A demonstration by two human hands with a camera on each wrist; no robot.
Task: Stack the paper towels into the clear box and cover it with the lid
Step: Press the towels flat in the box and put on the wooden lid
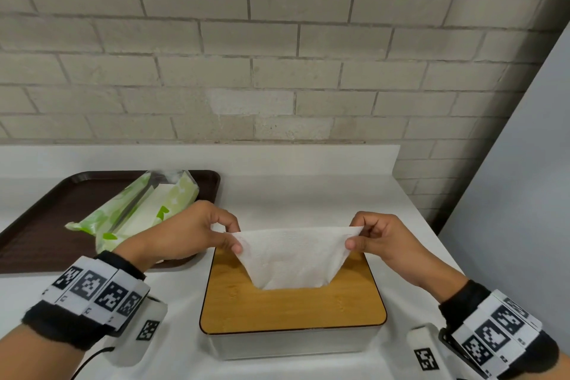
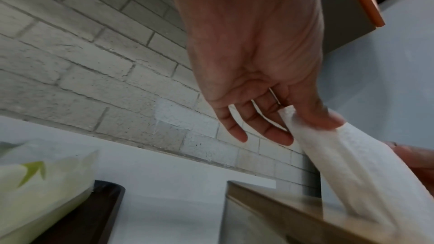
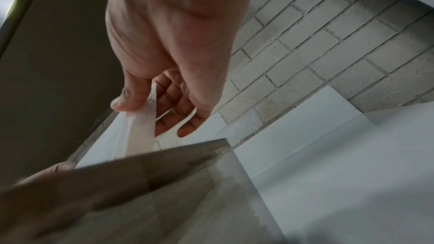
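The clear box [image 1: 290, 345] stands on the white counter with its wooden lid [image 1: 293, 308] on top. A white paper towel [image 1: 293, 256] rises out of the slot in the lid and is spread wide above it. My left hand [image 1: 228, 239] pinches the towel's upper left corner between thumb and fingers. My right hand [image 1: 354, 237] pinches the upper right corner the same way. The left wrist view shows the thumb pressing the paper towel [image 2: 352, 155] against the fingers, and the right wrist view shows the same pinch on the paper towel [image 3: 140, 127].
A dark brown tray [image 1: 46, 225] lies at the left and carries an opened green and white towel wrapper [image 1: 138, 210]. A brick wall [image 1: 277, 55] runs behind the counter. A grey panel [image 1: 524, 194] stands at the right, past the counter's edge.
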